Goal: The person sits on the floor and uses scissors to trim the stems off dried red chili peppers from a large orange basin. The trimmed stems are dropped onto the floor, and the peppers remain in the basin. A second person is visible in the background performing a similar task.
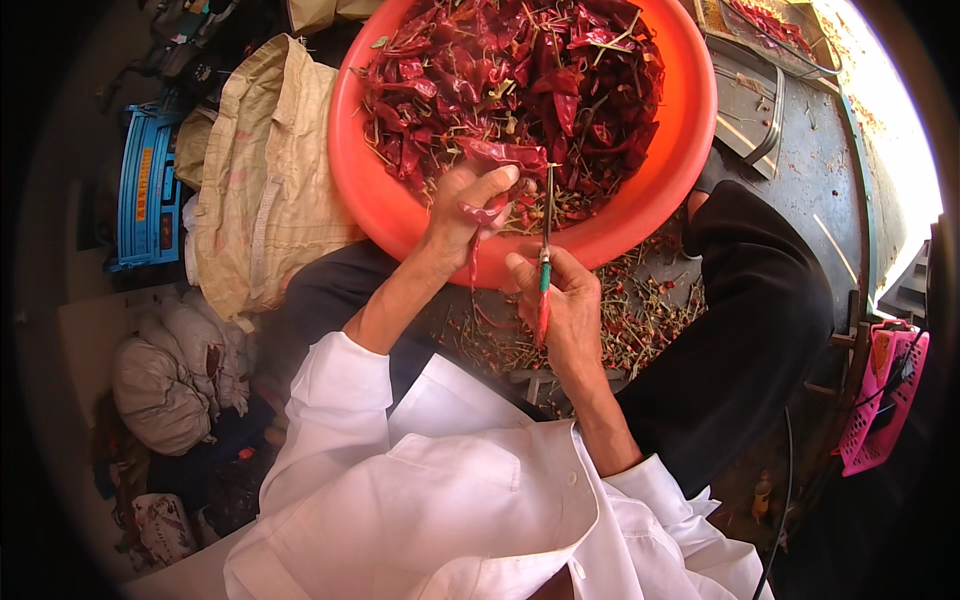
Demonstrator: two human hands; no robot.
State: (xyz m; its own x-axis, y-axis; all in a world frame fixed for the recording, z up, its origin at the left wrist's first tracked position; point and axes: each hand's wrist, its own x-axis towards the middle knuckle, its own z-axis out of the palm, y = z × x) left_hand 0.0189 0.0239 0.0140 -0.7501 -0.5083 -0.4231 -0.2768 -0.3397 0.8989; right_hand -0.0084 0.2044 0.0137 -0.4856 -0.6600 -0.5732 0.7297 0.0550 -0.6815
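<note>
My left hand point(454, 214) grips a dried red chilli pepper point(504, 153), held level above the basin. A second curled chilli point(484, 214) hangs from the same hand, its thin tail pointing down. My right hand point(574, 304) is closed around scissors point(547, 217) whose handles look wrapped in red and green. Their narrow blades point up and away, with the tip at the right end of the level chilli. Beneath both hands is a large orange-red plastic basin point(349, 161), heaped with dried chillies point(465, 82) and loose stems. Whether the blades are apart cannot be told.
Cut stems point(652, 307) litter the ground between my legs. A woven sack point(247, 172) lies left of the basin, near a blue crate-like object point(148, 191). Metal trays point(750, 112) lie at upper right. A pink plastic basket point(885, 405) stands right, beside a dark cable point(786, 465).
</note>
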